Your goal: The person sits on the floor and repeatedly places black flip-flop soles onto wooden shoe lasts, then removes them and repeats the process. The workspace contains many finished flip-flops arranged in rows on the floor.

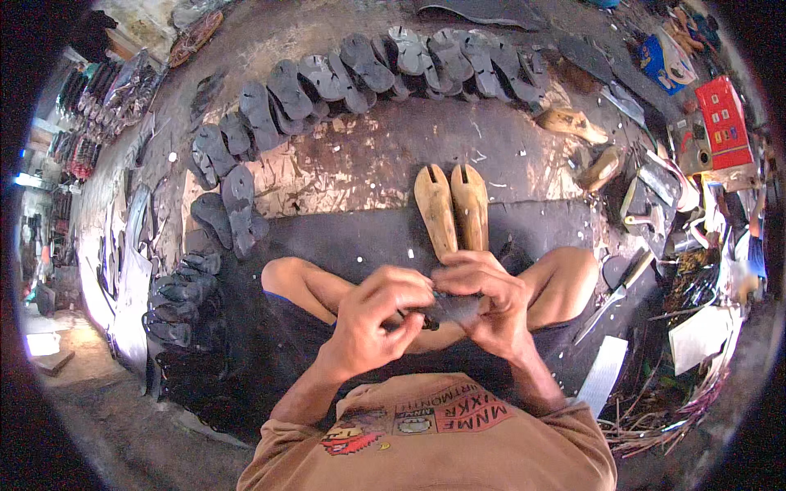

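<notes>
Both hands, left hand [378, 307] and right hand [490, 299], are pinching a dark leather piece [454, 309], with two wooden shoe lasts [452, 209] at 12 o'clock.

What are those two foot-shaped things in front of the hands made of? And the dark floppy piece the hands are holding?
The two shoe lasts look like bare wood: pale tan, smooth, matte, each with a slot cut at the top. The dark piece, pinched between the left hand and right hand, is thin, grey-black and dull; it bends, so probably leather or rubber sheet. The picture cannot settle which.
</notes>
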Action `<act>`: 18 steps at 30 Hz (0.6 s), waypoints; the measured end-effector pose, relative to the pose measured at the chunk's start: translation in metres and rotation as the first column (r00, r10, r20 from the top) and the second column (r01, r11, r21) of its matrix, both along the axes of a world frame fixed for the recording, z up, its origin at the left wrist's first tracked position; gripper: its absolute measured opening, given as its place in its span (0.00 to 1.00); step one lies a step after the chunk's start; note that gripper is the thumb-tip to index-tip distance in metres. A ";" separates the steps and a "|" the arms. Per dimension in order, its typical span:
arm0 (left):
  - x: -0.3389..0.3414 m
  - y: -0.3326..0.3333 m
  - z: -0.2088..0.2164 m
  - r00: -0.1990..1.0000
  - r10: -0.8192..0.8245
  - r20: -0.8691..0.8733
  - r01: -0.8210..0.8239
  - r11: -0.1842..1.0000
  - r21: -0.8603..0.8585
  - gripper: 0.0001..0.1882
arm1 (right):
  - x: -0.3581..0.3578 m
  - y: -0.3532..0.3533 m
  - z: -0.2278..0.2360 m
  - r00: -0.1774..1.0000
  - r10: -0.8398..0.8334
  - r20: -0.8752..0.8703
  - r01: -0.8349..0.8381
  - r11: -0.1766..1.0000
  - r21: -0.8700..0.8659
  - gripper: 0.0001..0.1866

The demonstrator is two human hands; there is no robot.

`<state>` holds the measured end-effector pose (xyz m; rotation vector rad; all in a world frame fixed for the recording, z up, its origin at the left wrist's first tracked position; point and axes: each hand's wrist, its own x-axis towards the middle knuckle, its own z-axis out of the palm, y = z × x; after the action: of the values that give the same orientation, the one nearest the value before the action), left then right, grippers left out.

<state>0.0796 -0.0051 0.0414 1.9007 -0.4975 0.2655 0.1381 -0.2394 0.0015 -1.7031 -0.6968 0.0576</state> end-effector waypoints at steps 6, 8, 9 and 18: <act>0.072 0.060 -0.051 0.822 -0.307 -0.480 -0.332 0.426 -0.842 0.38 | 0.025 0.007 -0.170 0.849 -0.481 0.220 0.472 0.500 -0.726 0.44; 0.075 0.067 -0.055 0.838 -0.336 -0.430 -0.368 0.233 -0.900 0.36 | 0.031 0.013 -0.147 0.827 -0.559 -0.052 0.393 0.643 -0.657 0.44; 0.074 0.070 -0.058 0.849 -0.344 -0.401 -0.382 0.125 -0.916 0.34 | 0.035 0.006 -0.155 0.796 -0.578 -0.181 0.447 0.762 -0.469 0.41; 0.059 0.112 -0.075 0.840 0.456 -0.294 -0.447 0.275 -0.851 0.25 | -0.071 -0.008 -0.016 0.440 0.005 -0.898 0.418 0.884 0.210 0.29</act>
<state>0.1384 0.1073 -0.0334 0.8663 0.2468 0.7625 0.0669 -0.2474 -0.0143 -1.0834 0.3217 0.5586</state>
